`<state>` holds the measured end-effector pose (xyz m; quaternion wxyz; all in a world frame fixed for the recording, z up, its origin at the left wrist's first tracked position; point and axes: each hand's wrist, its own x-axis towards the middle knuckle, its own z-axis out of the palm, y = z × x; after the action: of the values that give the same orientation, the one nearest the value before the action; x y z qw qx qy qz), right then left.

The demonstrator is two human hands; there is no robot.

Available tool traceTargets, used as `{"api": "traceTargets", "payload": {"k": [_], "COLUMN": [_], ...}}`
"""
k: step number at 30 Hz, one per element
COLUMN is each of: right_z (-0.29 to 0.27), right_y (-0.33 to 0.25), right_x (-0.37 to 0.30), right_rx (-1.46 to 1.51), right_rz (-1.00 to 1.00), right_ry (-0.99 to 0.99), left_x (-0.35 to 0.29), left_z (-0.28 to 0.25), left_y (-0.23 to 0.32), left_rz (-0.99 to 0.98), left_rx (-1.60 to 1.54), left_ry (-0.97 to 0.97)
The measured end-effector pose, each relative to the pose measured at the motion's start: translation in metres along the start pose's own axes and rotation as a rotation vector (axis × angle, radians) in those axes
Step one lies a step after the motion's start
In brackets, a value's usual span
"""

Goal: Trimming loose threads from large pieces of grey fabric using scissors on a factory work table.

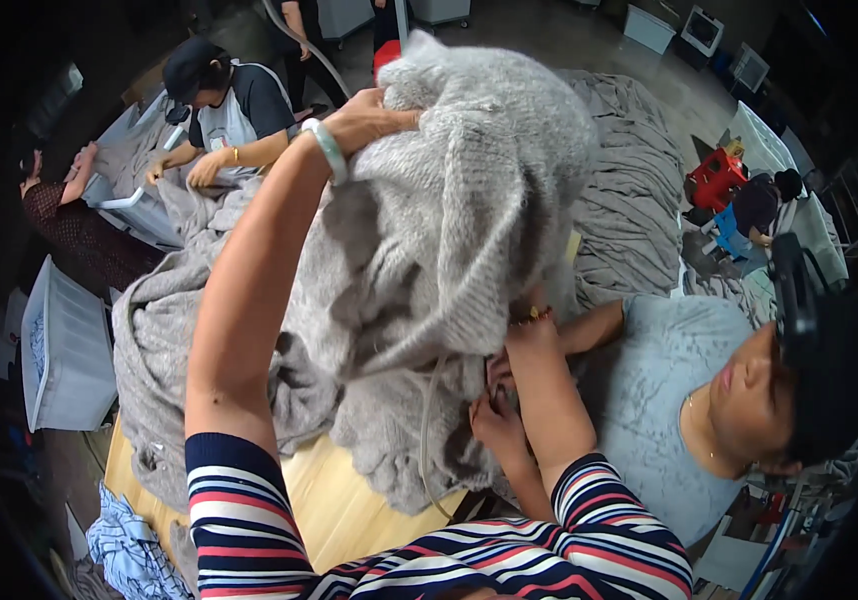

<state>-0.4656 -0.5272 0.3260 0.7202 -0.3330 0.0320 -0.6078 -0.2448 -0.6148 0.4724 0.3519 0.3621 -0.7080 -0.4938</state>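
A fluffy light-grey knit garment [479, 180] with ribbed bands is held up in front of me, spread above the table. My left hand [374, 122], with a pale green bangle at the wrist, is closed on its upper left edge. My right hand [527, 298] reaches up beneath the garment's lower right side; a beaded bracelet shows at the wrist, but the cloth covers the fingers. Below, more grey knit pieces [399, 425] lie heaped on the wooden table [339, 490]. A thin pale cord [427, 430] hangs down over them.
Close on my right, a person in a grey shirt [659, 390] has both hands at the heap's edge. Across the table another person [239, 110] handles grey knitwear. Long grey knit rows [629, 190] stretch away behind. A white bin [74, 350] stands left; blue-white cloth [134, 545] lies near it.
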Motion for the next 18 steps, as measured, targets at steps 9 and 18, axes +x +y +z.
{"api": "traceTargets", "payload": {"k": [9,18], "right_z": [-0.133,-0.064], "right_y": [0.084,0.079], "right_x": [0.034,0.023], "right_rx": [-0.283,-0.162], "right_rz": [0.484,0.576], "right_ry": [0.872,0.586], "left_x": [0.015,-0.065], "left_z": [0.064,0.098], "left_y": [-0.175,-0.263], "left_rz": [-0.382,-0.100], "left_rx": [0.535,0.651], "left_ry": [0.206,0.183]}}
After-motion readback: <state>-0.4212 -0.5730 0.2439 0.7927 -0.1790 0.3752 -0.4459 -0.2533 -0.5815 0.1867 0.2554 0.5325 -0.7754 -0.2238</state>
